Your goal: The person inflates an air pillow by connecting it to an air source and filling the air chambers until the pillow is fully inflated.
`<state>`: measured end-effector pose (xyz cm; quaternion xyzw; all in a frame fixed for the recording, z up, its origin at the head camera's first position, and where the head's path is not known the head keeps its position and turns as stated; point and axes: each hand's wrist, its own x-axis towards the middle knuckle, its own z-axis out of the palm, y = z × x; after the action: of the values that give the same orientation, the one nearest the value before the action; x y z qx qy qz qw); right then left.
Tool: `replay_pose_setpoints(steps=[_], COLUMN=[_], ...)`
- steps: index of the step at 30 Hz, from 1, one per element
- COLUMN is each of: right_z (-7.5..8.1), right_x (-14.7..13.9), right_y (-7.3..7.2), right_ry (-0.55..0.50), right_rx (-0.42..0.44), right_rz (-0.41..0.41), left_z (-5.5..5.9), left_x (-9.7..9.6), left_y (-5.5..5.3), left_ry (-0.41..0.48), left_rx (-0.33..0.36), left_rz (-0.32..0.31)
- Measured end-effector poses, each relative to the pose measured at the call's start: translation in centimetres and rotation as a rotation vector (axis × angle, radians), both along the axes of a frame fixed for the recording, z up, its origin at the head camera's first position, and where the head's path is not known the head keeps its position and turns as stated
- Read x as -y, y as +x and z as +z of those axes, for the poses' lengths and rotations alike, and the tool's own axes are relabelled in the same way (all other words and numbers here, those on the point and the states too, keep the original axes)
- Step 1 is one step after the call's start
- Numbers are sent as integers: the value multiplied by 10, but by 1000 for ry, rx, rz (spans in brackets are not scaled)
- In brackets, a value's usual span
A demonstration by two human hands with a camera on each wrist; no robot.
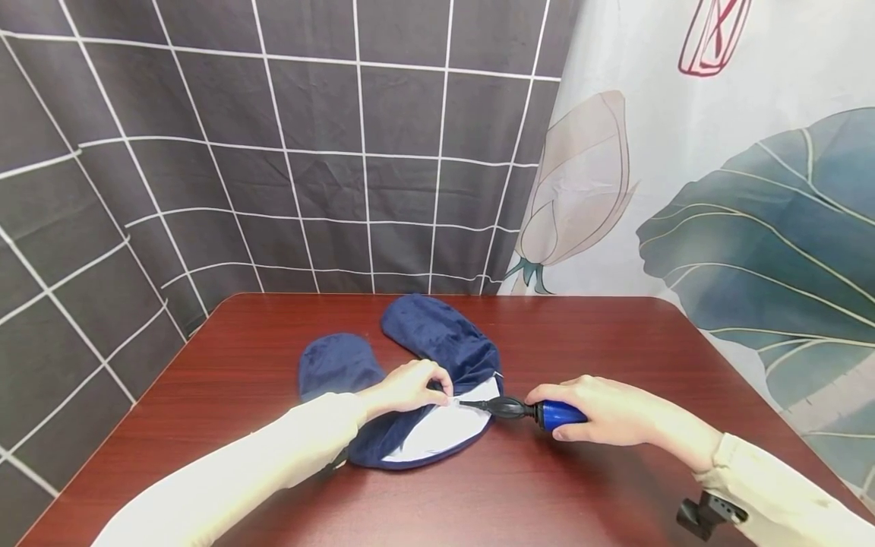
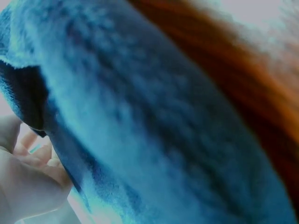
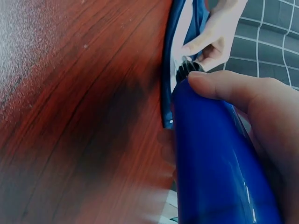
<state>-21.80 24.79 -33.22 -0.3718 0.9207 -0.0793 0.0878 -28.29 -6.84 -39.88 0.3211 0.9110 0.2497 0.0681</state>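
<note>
Pump (image 1: 562, 416), or something very like one, blue in the body, sits clasped in the curled fingers and thumb of the right hand (image 1: 604, 412). Its black nozzle (image 1: 506, 408) points across to the left hand (image 1: 409, 386), whose thumb and fingertips pinch a small pale piece at the white panel (image 1: 437, 437) of a navy plush cushion (image 1: 444, 334). I'd judge the step in hand to be mating tip and piece; from where I stand I can't tell whether the tip is seated. The next move, I'd say, calls for a firm pinch and a nozzle lined up straight, so neither slips aside.

The cushion lies mid-table, curved like a U, its two rounded ends toward the far edge. Under it all is a glossy red-brown tabletop (image 1: 581, 494) with dark grain. Behind hangs a dark grey cloth (image 1: 311, 178) ruled in white squares, rippling near the table, and to the right a white curtain (image 1: 629, 53) printed with a pale bud and a big blue-green leaf.
</note>
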Motion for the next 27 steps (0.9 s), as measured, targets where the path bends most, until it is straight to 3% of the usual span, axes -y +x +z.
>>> replay_pose_setpoints(steps=[8, 27], right_z=[-3, 0], right_x=[5, 19], right_y=[1, 2], right_ry=[-12, -1], right_rx=[60, 28], right_rz=[-42, -77], left_z=[-1, -3], left_x=[0, 0], left_y=[1, 1], left_ry=[-8, 7], left_rx=[-6, 10], left_rz=[28, 62])
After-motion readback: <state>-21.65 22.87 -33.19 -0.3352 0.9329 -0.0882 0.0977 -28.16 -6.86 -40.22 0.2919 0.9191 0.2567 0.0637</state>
